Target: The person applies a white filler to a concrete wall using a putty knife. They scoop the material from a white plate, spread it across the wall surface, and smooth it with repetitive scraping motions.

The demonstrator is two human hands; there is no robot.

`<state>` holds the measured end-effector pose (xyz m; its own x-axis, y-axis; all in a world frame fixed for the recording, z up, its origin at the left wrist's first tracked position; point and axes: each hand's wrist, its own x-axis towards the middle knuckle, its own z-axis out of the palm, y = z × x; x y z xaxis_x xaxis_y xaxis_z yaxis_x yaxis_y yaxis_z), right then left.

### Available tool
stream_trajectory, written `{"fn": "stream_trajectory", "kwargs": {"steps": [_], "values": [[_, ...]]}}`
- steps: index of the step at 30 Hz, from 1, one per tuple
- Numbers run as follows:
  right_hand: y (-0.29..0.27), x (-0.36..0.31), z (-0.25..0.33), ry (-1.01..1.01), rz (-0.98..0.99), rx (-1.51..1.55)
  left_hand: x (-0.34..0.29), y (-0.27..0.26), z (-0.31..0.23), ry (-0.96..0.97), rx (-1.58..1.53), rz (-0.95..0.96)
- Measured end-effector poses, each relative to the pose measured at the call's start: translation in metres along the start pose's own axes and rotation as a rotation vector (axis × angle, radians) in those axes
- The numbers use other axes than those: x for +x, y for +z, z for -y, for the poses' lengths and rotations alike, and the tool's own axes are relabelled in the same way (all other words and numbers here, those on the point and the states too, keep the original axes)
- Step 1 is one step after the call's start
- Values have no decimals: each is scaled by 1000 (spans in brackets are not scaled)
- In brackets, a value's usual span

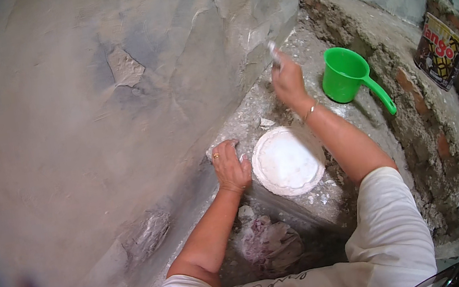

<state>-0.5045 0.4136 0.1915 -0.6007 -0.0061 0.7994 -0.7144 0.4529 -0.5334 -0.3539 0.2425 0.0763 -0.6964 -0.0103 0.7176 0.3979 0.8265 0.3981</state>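
Note:
My left hand (229, 165) rests on the edge of a rough concrete ledge (343, 194), thumb apart from the fingers, with nothing in it. Farther out and to the right, my right hand (290, 81) is closed round a short tool with a pale, shiny end (272, 47); its kind is unclear. Between my forearms a round white dish (288, 161) lies on the ledge, with smooth white material inside its uneven rim. Right of my right hand stands a green dipper (345, 74), its handle pointing toward the lower right.
A grey plastered wall (76, 125) with peeling patches rises on the left. A broken brick-and-mortar slope (416, 108) borders the ledge on the right, with a dark printed tub (439, 50) on it. Below the ledge lies a crumpled pinkish-white bag (271, 244).

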Motion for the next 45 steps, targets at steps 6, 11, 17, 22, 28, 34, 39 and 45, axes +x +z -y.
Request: {"fn": "stream_trajectory", "kwargs": {"steps": [6,11,17,22,28,34,39,45], "values": [[17,87,-32,12,-291,-212,2,-4,0,-30,-7,29],[42,71,-79,349,-60,-243,6,8,-8,0,-23,27],[53,3,47,80,-14,-38,-3,-2,6,-32,-14,6],[0,40,34,320,21,88,-1,0,3,-11,-28,-18],[-6,107,-56,536,-392,7,4,-1,-4,-20,-16,17],[54,102,15,62,-366,2,1,-4,0,-8,-17,5],[64,45,42,-21,32,-140,1,-1,0,-13,-22,6],[2,38,35,-76,-107,-73,1,-5,1,-16,-21,6]]}}
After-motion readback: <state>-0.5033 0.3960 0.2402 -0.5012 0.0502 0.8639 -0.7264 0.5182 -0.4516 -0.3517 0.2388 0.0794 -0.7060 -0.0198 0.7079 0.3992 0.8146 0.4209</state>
